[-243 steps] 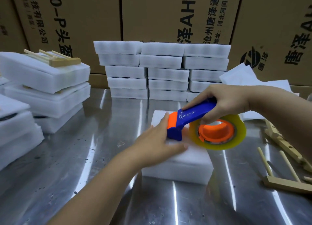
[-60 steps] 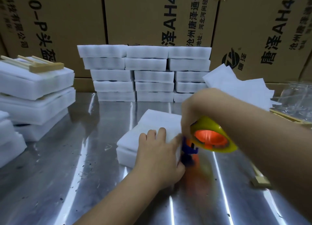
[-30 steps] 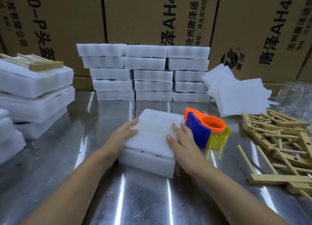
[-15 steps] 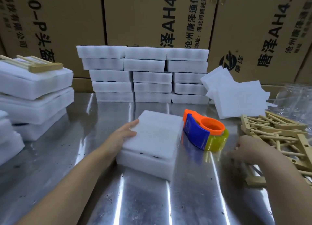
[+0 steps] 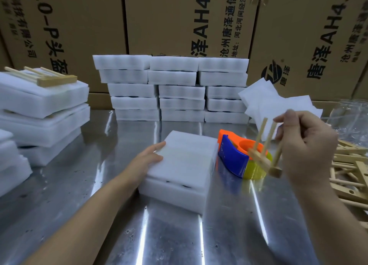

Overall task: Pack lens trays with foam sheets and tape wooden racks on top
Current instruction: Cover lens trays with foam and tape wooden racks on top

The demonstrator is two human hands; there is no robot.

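L hand (image 5: 148, 158) flat, fingers straight, on white foam-wrapped tray pack (image 5: 180, 166) mid-table | R hand (image 5: 307, 151) pinched pale wooden peg rack (image 5: 264, 163) in air beside it | pack wrapped; rack unplaced, untaped

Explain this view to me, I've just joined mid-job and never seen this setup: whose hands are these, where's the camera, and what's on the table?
There is no machine: a person works bare-handed, and the one picture comes from a camera on their head, looking forward and down. The left hand rests with straight fingers on a foam-wrapped tray pack on the steel table. The right hand holds up a wooden rack by its pegs. Beside the pack lies a blue-and-orange tape dispenser. Spare racks are piled at the right, with loose foam sheets behind and stacked packs against cardboard boxes.
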